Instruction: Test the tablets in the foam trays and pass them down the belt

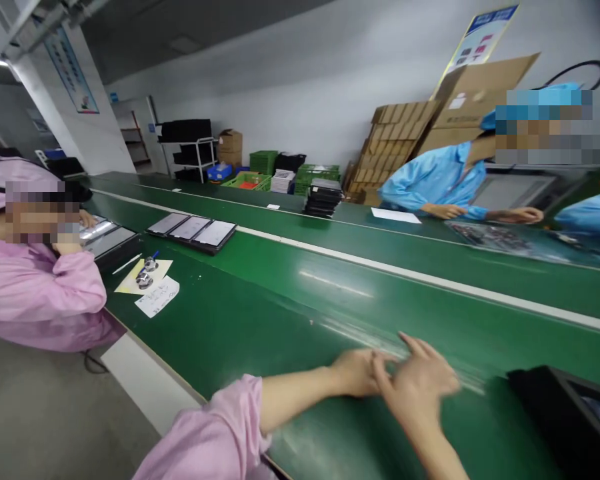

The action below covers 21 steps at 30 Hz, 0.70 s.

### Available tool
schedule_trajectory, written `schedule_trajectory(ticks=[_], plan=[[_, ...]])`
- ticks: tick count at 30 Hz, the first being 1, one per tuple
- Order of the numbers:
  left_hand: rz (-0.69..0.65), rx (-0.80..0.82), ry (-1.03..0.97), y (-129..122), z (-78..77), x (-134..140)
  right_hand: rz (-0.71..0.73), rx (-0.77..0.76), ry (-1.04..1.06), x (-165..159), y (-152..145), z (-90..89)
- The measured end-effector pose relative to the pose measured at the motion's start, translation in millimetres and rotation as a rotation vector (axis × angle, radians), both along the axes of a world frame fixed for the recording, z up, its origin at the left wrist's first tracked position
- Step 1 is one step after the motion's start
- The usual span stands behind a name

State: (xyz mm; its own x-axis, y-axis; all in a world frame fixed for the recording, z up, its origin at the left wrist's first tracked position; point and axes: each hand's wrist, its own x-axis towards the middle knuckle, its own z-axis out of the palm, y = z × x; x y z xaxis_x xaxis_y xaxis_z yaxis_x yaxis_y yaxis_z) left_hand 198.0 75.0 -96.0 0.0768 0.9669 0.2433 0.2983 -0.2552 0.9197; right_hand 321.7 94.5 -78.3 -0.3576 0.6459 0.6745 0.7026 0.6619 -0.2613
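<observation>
My left hand (359,372) reaches in over the green work surface (260,333), its pink sleeve pushed up the forearm. Its fingertips meet my right hand and are partly hidden there, so I cannot tell how they are bent. Slightly blurred, my right hand (423,379) has its thumb and fingers apart, and I see nothing held in it. Off to the right of it stands a black box-like case (563,410) with a screen-like panel, cut by the frame's edge.
A white strip (380,265) runs lengthwise along the bench. Left lie a black tray (213,249) with flat panels, a handwritten paper (157,297) and a pen (127,264). A pink-sleeved person (40,293) sits left; a blue-clad person (430,177) works opposite, near stacked black trays (323,199).
</observation>
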Motion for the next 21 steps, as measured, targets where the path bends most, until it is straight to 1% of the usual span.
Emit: schedule_trajectory(ticks=[2, 3, 4, 6, 8, 9, 11, 13, 15, 16, 17, 19, 21], plan=[[0.206, -0.070, -0.120, 5.8, 4.3, -49.7, 0.094, -0.065, 0.027, -50.4, 9.7, -7.0], [0.269, -0.085, -0.152, 7.3, 4.6, -70.0, 0.149, -0.123, 0.007, -71.2, 11.4, -13.0], [0.298, -0.098, -0.176, 8.6, 3.9, -86.8, 0.182, -0.172, -0.028, -87.5, 11.4, -20.3], [0.316, -0.138, -0.259, 12.2, 1.6, -111.9, 0.234, -0.233, -0.079, -104.9, 9.5, -36.2], [0.337, -0.149, -0.370, 20.4, 1.7, -133.3, 0.293, -0.244, -0.074, -105.3, 10.5, -49.2], [0.380, -0.133, -0.440, 26.0, 3.4, -146.1, 0.336, -0.244, -0.056, -102.0, 13.0, -53.5], [0.548, -0.055, -0.612, 36.9, 9.9, -181.2, 0.419, -0.240, -0.028, -94.2, 19.8, -57.6], [0.767, 0.055, -0.807, 41.6, 18.1, -229.1, 0.460, -0.230, -0.031, -89.4, 25.6, -57.8], [0.955, 0.153, -0.998, 36.5, 25.3, -282.7, 0.462, -0.213, -0.057, -88.8, 28.5, -57.2], [1.019, 0.188, -1.086, 30.6, 28.1, -308.4, 0.462, -0.205, -0.065, -89.3, 29.1, -57.4], [1.060, 0.216, -1.170, 23.6, 30.3, -331.6, 0.464, -0.196, -0.063, -90.1, 29.7, -58.1], [1.078, 0.253, -1.314, 9.3, 33.2, -367.9, 0.473, -0.181, -0.047, -91.5, 31.2, -60.7], [1.038, 0.275, -1.416, -0.2, 33.9, -389.4, 0.482, -0.168, -0.030, -91.9, 33.5, -64.1]])
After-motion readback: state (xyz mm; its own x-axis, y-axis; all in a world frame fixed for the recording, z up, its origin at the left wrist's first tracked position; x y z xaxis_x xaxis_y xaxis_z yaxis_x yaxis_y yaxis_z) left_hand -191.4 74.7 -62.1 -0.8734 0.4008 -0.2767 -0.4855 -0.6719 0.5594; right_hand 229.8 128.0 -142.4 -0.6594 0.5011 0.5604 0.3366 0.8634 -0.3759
